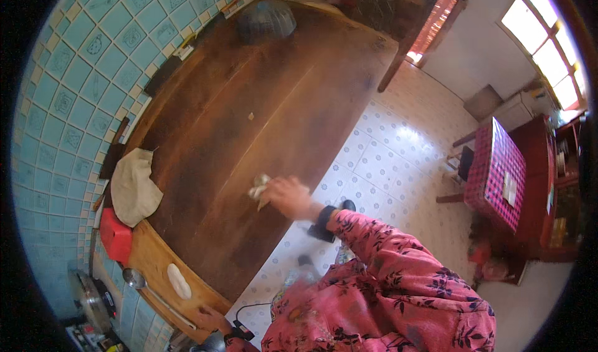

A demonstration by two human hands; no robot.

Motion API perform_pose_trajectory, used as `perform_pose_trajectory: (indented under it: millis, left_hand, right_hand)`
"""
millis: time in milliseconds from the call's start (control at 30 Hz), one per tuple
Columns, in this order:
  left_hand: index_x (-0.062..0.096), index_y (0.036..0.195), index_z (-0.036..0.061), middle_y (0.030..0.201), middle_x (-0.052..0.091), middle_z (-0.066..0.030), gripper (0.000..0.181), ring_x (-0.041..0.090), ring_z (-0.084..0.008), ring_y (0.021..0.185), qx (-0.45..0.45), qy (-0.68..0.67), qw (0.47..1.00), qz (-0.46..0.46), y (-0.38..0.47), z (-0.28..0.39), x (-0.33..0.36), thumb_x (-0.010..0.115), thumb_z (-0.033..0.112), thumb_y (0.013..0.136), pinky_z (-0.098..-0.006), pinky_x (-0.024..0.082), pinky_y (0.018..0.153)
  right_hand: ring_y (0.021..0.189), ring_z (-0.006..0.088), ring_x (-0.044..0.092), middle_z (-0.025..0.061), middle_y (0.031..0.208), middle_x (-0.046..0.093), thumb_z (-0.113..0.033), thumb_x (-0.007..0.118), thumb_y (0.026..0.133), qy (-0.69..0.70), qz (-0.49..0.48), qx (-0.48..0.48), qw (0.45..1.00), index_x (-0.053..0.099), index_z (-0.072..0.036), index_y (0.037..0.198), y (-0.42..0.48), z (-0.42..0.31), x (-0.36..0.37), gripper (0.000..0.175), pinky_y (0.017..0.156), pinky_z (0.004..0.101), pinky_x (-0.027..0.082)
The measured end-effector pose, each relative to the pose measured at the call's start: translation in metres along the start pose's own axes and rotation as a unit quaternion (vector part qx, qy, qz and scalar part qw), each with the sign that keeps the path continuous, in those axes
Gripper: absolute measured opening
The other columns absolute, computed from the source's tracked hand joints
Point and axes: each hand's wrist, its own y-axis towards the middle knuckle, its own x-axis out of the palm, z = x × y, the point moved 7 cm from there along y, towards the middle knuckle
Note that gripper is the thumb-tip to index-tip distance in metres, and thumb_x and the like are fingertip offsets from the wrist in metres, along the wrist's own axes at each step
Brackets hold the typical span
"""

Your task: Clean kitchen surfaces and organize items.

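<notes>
My right hand [288, 197] is blurred over the dark brown wooden tabletop [224, 132], shut on a crumpled whitish cloth [259, 188] that meets the wood. My left hand [214, 319] rests at the near end of a lighter wooden board [149, 249], close to the handle end of a metal ladle [135, 278]. Whether its fingers grip the board's edge is unclear. An oblong piece of pale dough [179, 281] lies on that board. A small light scrap [251, 116] sits on the tabletop beyond my right hand.
A beige cloth [133, 186] and a red plastic box [115, 236] lie by the tiled wall [88, 85]. A clear domed plastic cover [266, 20] stands at the far end. A metal pan [91, 300] is at lower left. A table with a checkered cloth [490, 174] stands right.
</notes>
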Motion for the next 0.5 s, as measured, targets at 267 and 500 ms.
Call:
perform_pose_trajectory:
  millis: [267,500]
  left_hand:
    - [0.042,0.106,-0.0052,0.105,0.046,-0.0206,0.034,0.044,-0.0307,0.097,0.052,-0.169,0.984,-0.008,-0.066,0.154,0.017,0.051,0.014,0.079,-0.0373,0.033,0.085]
    - [0.042,0.107,-0.0038,0.109,0.044,-0.0206,0.035,0.04,-0.032,0.103,0.078,-0.188,0.976,-0.072,-0.018,0.239,0.043,0.05,0.017,0.08,-0.0375,0.03,0.089]
  right_hand:
    - [0.107,0.0289,0.04,0.0093,0.122,0.038,-0.011,0.041,0.077,-0.197,-0.064,0.297,0.932,0.031,-0.018,0.124,0.0,0.301,-0.125,0.049,0.086,0.0463,0.032]
    - [0.086,0.0331,0.051,0.0204,0.096,0.052,-0.021,0.052,0.075,-0.043,0.118,0.381,0.916,0.048,-0.01,0.106,0.046,0.412,-0.214,0.033,0.074,0.0399,0.041]
